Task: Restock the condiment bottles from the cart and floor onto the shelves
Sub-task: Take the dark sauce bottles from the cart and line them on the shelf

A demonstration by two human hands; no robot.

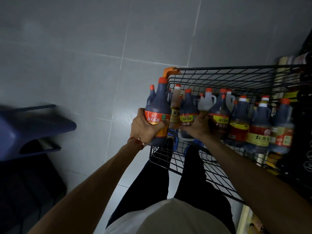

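– Holding, left hand (143,128): red-label bottle (157,114), fingers wrapped round it, upright at left edge of cart (236,67).
– Right hand (200,126)?
– Fingers curled on yellow-label bottle (187,116), standing inside cart among other bottles (258,125).

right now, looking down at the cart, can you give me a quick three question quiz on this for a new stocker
1. True or false: the left hand grips the red-label bottle at the cart's outer edge.
2. Multiple choice: the right hand grips the yellow-label bottle. Where is that bottle? A) inside the cart B) on the floor C) on a shelf
3. Fill in: the plastic corner piece on the cart is coloured ____.

Key: 1 true; 2 A; 3 orange.
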